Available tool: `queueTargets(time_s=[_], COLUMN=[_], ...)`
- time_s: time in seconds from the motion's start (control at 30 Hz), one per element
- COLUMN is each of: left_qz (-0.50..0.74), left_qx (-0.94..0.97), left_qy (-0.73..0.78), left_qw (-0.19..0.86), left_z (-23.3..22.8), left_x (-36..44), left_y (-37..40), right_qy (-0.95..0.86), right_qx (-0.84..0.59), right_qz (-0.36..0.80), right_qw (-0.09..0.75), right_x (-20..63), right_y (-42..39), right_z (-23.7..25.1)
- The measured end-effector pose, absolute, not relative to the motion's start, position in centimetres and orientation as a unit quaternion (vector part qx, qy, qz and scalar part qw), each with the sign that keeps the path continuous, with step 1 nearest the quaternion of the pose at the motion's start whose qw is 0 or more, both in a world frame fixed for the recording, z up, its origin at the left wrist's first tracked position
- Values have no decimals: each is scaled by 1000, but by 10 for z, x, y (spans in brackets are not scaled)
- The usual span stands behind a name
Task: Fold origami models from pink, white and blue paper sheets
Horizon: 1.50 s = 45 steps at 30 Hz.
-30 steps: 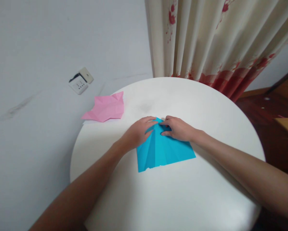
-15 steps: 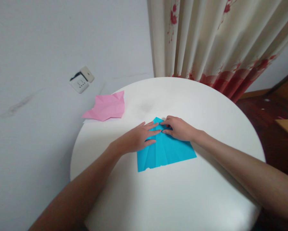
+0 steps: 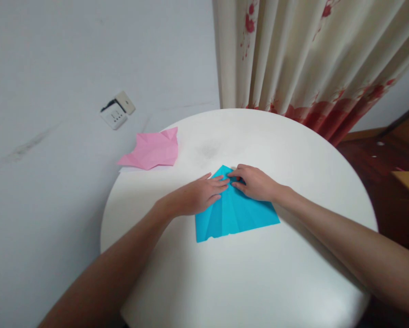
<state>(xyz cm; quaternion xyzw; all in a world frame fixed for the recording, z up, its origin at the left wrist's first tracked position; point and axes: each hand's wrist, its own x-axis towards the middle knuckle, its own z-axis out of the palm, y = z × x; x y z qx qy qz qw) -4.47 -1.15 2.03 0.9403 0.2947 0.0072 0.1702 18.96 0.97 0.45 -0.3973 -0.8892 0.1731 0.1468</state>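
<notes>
A creased blue paper (image 3: pixel 235 214) lies flat near the middle of the round white table (image 3: pixel 259 273), its far end folded to a point. My left hand (image 3: pixel 199 196) rests flat on the paper's left folded flap, fingers stretched toward the tip. My right hand (image 3: pixel 254 183) presses its fingertips on the right flap beside the tip, and the fingers of both hands nearly meet there.
A crumpled pink paper (image 3: pixel 151 149) lies at the table's far left edge, next to the white wall. A wall socket (image 3: pixel 117 110) sits behind it. A cream curtain with red flowers (image 3: pixel 307 59) hangs beyond the table. Dark wooden floor (image 3: pixel 378 168) shows at the right.
My left hand has uncurled and flattened onto the left flap, sliding slightly back from the tip. My right hand has stayed in place.
</notes>
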Motion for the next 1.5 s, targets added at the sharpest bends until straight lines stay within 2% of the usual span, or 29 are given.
queueTargets(time_s=[0.47, 0.63, 0.8, 1.03, 1.23, 1.5], left_qz=[77, 159, 54, -62, -82, -72], left_qx=[918, 888, 910, 902, 900, 930], left_qy=[342, 410, 389, 406, 408, 354], left_qw=[185, 133, 131, 133, 129, 70], left_z=[22, 3, -10, -2, 10, 42], left_x=[-44, -42, -42, -53, -66, -79], left_y=[0, 15, 17, 7, -4, -19], right_qy=[-884, -883, -882, -883, -883, -886], right_qx=[-426, -435, -437, -435, -434, -429], right_qz=[140, 133, 130, 127, 135, 130], right_qw=[132, 118, 116, 120, 116, 116], right_x=[185, 183, 183, 183, 183, 184], right_y=[4, 3, 3, 2, 3, 5], right_z=[2, 4, 5, 6, 6, 4])
